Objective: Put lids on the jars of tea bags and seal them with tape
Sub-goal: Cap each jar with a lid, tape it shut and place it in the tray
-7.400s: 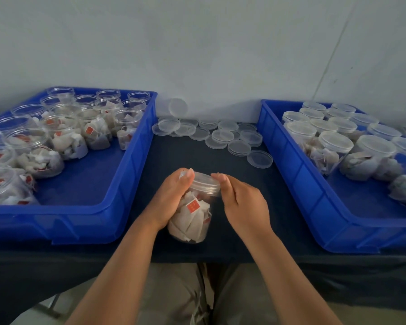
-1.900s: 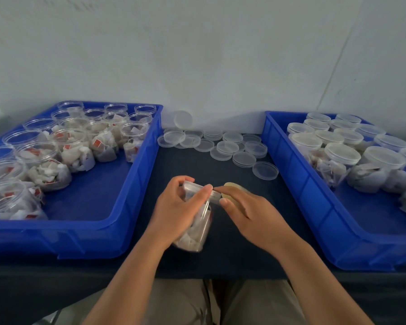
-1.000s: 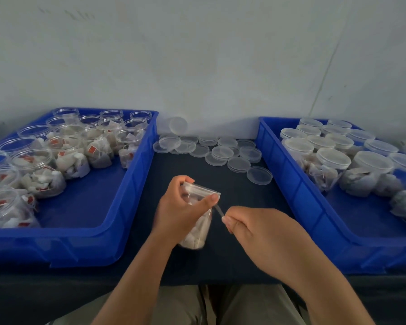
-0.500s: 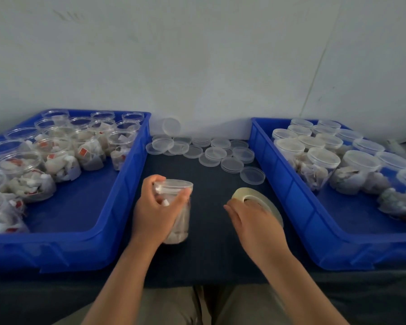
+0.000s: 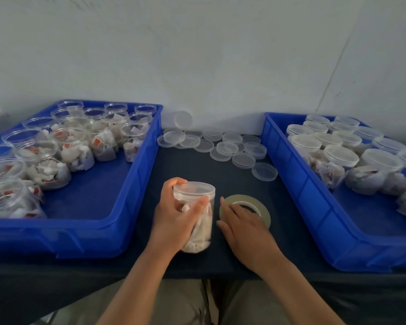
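A person sits at a table [image 5: 192, 168] covered in dark blue, matte cloth, seen from above. The left hand [image 5: 174, 221] grips a clear plastic jar [image 5: 203, 231], a smooth upright cylinder standing on the cloth at the centre front. Its fingers curl round the far side and the thumb presses across the near wall just under the rim. A clear, flat, round lid [image 5: 193, 190] sits on the jar. Inside are white, crumpled paper tea bags.

Just beside the jar, to its right, a roll of tape [image 5: 243, 198] lies flat on the cloth: a pale, glossy ring with a dark hole. The right hand [image 5: 246, 231] rests palm down on its near half, fingers fairly straight and close together, laid over the ring, thumb on the cloth at the left. Both forearms are bare.

Behind, near the wall, loose lids [image 5: 227, 147] lie scattered and overlapping, thin clear discs with low rims; one leans upright against the wall.

A shiny blue plastic tray [image 5: 103, 231] with rounded corners stands at the left, holding open jars [image 5: 68, 146] of tea bags, some with red tags. A matching tray [image 5: 314, 207] at the right holds lidded jars [image 5: 340, 158], packed close. The wall [image 5: 197, 55] is plain, pale grey and slightly rough.
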